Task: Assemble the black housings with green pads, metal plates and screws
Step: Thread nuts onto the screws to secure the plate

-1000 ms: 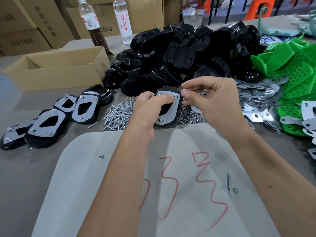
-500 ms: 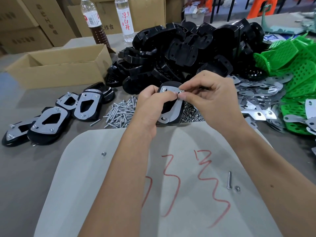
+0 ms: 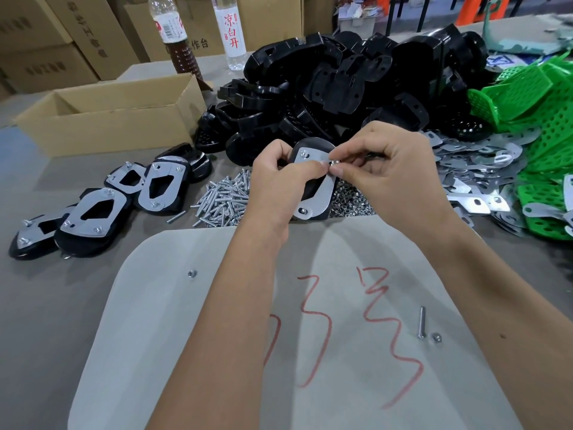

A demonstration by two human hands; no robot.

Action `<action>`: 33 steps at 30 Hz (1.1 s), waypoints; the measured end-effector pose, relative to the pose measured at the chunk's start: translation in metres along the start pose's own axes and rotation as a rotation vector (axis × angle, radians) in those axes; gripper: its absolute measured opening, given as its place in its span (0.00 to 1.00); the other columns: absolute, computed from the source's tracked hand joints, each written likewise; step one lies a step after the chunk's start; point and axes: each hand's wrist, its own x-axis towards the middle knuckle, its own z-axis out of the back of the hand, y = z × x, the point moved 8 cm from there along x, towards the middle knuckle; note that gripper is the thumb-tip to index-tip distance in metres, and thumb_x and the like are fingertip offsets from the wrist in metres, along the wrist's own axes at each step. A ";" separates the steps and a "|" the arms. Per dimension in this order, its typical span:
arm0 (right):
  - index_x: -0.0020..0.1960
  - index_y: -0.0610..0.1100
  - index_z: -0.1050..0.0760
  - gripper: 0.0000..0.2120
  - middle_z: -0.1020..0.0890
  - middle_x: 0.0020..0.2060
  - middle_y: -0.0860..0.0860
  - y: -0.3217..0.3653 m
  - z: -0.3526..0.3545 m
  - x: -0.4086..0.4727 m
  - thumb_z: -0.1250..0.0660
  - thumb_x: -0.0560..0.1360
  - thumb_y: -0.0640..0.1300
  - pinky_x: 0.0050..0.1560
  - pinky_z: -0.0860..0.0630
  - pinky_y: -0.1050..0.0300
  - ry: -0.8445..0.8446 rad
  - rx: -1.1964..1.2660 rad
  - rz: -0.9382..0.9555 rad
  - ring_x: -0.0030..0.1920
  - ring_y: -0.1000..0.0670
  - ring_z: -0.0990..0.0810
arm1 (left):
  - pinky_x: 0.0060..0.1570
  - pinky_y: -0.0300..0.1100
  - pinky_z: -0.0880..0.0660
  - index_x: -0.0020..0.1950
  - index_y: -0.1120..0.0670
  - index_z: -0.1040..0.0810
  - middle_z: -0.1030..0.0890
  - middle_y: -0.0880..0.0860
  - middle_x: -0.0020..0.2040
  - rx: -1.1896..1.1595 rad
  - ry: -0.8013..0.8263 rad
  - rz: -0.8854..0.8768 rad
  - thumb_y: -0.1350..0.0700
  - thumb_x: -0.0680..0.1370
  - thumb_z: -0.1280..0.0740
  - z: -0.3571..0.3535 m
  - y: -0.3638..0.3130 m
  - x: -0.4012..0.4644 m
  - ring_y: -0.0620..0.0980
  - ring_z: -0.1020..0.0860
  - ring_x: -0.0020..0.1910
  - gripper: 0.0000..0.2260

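Both hands meet over the far edge of the grey mat (image 3: 217, 336), with the half-built housing (image 3: 313, 181) held up between them above the counter (image 3: 46, 305). The left hand (image 3: 279, 178) grips the housing from its left side, fingers curled round the black body and thumb lying on the metal plate (image 3: 319, 190). The right hand (image 3: 390, 172) is pinched at thumb and forefinger on a small nut (image 3: 334, 163) at the plate's upper right corner.

The housing's long axis runs from near to far, tilted a little to the right at its near end, and the plate faces the camera. The corner being worked lies on the right hand's side, so that hand is the nearer one for the fastening, while the left only steadies. One fastener already sits at the plate's upper left and another at its near end; I judge this to be the third and last point on this piece.

Whether the nut has caught its thread cannot be made out, as the fingertips cover it. The underside of the housing is hidden, so any green pad in it cannot be seen.

Loose screws (image 3: 226, 197) lie just left of the held piece, finished housings (image 3: 93, 212) further left, and spare plates (image 3: 474, 175) and green pads (image 3: 542, 119) to the right.
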 end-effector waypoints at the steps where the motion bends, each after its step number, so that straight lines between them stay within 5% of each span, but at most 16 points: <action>1: 0.48 0.44 0.13 0.07 0.18 0.42 0.49 0.000 0.000 0.000 0.21 0.73 0.34 0.42 0.21 0.56 -0.008 0.000 -0.006 0.41 0.49 0.19 | 0.29 0.38 0.26 0.44 0.55 0.28 0.24 0.52 0.36 0.001 0.000 -0.005 0.63 0.72 0.24 0.000 0.000 0.000 0.49 0.23 0.32 0.13; 5: 0.47 0.44 0.13 0.06 0.17 0.41 0.47 -0.001 0.002 -0.002 0.20 0.73 0.37 0.40 0.19 0.48 -0.031 0.038 -0.010 0.41 0.43 0.19 | 0.27 0.37 0.27 0.44 0.56 0.29 0.24 0.50 0.34 -0.028 0.007 0.002 0.64 0.72 0.25 0.000 0.000 -0.001 0.47 0.23 0.30 0.13; 9: 0.49 0.42 0.14 0.04 0.17 0.41 0.50 -0.001 0.002 -0.002 0.22 0.75 0.38 0.40 0.21 0.58 0.014 0.059 0.003 0.42 0.48 0.19 | 0.28 0.37 0.27 0.40 0.54 0.31 0.23 0.50 0.35 -0.039 0.011 0.031 0.63 0.73 0.25 0.000 0.002 -0.001 0.48 0.24 0.31 0.15; 12: 0.50 0.41 0.14 0.04 0.17 0.43 0.47 0.000 0.002 -0.001 0.23 0.76 0.36 0.41 0.20 0.56 0.031 0.050 0.012 0.43 0.45 0.19 | 0.25 0.35 0.29 0.37 0.51 0.32 0.23 0.48 0.33 -0.057 0.015 0.047 0.63 0.72 0.25 0.000 0.002 -0.001 0.46 0.23 0.29 0.17; 25: 0.48 0.39 0.13 0.02 0.19 0.40 0.45 0.014 0.008 -0.001 0.23 0.76 0.37 0.39 0.20 0.50 -0.049 -0.060 0.104 0.37 0.48 0.20 | 0.29 0.38 0.29 0.46 0.56 0.28 0.24 0.54 0.39 -0.109 -0.009 0.033 0.63 0.73 0.24 -0.007 0.000 -0.005 0.51 0.24 0.35 0.12; 33: 0.49 0.37 0.14 0.03 0.19 0.42 0.45 0.020 0.005 -0.001 0.27 0.79 0.36 0.41 0.21 0.45 -0.011 -0.193 0.179 0.39 0.48 0.19 | 0.28 0.40 0.27 0.43 0.55 0.29 0.22 0.52 0.36 -0.112 -0.055 0.066 0.62 0.73 0.23 -0.009 0.008 -0.003 0.49 0.22 0.30 0.14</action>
